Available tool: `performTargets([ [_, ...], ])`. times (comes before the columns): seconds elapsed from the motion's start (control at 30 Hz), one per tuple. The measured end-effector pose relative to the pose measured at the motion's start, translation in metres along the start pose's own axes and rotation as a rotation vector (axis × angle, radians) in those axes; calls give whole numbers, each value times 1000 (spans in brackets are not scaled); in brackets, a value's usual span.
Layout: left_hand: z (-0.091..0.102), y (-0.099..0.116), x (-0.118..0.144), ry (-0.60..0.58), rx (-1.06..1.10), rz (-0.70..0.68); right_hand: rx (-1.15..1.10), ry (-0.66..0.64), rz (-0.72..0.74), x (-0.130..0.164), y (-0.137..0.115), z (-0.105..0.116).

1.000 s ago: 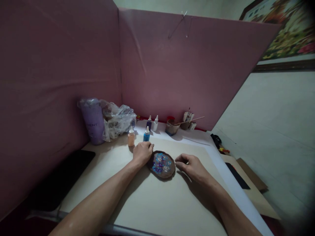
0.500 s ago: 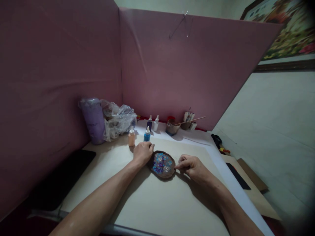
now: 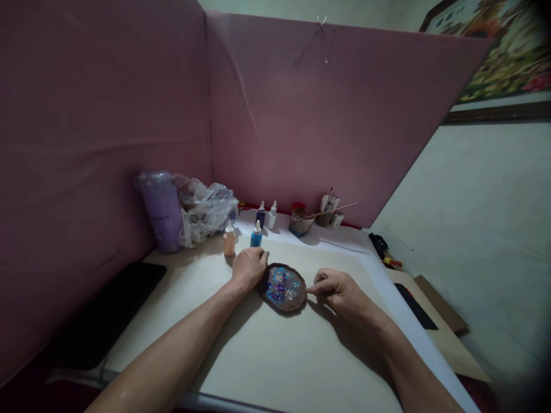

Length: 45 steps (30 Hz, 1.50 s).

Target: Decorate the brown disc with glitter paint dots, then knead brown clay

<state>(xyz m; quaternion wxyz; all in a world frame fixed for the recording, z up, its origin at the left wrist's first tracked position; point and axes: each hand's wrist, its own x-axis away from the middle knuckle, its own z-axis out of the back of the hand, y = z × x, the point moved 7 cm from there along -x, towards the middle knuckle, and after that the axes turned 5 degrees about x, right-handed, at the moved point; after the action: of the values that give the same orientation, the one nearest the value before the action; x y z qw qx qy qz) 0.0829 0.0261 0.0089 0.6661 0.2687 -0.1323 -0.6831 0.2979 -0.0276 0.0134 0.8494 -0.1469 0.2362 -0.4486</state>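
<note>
1. A dark oval dish (image 3: pixel 283 287) with blue, purple and pale glittery bits on its face is lying flat on the beige tabletop (image 3: pixel 275 355), right between the person's two hands.
2. The left hand (image 3: pixel 249 267) is sitting at the dish's ten o'clock edge, fingers curled loosely and knuckles up, touching the rim; whether it is truly gripping the rim I cannot tell.
3. The right hand (image 3: pixel 340 289) is sitting at the dish's three o'clock side, mostly closed, with the forefinger and thumb stretching toward the rim and meeting it or very nearly so; nothing is showing inside that hand.
4. The dish's long axis is running from about ten o'clock to four o'clock, so the far end is pointing toward the left hand and the near end toward the person's right forearm.
5. Compared with half a second ago, the dish is staying where it was, the left hand is keeping its place, and the right hand is edging slightly closer, its forefinger lifting and extending more plainly toward the rim.
6. Just beyond the left hand, at twelve o'clock, a peach bottle (image 3: pixel 229 240) and a blue bottle (image 3: pixel 256 236) are standing upright, near each other.
</note>
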Motion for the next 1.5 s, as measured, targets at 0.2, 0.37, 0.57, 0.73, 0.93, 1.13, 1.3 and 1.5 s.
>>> performTargets([
  [0.2,1,1,0,-5,4,5,21,-24,10,-1,-3,-1],
  [0.37,1,1,0,-27,0,12,-10,-42,1,-1,-2,-2],
  [0.57,0,1,1,-27,-9,17,-42,-15,-10,0,-3,4],
  [0.73,0,1,1,-17,-15,12,-38,-21,23,-2,-8,-1],
  [0.93,0,0,0,-25,-19,16,-18,-9,58,-5,-10,-7],
  [1.13,0,1,0,-20,-20,4,-36,-20,83,-7,-6,-10],
  [1.3,0,1,1,-21,-14,2,-52,-41,101,-10,-8,-10],
  [1.5,0,1,1,-15,-17,3,-68,-56,81,-11,-6,-11],
])
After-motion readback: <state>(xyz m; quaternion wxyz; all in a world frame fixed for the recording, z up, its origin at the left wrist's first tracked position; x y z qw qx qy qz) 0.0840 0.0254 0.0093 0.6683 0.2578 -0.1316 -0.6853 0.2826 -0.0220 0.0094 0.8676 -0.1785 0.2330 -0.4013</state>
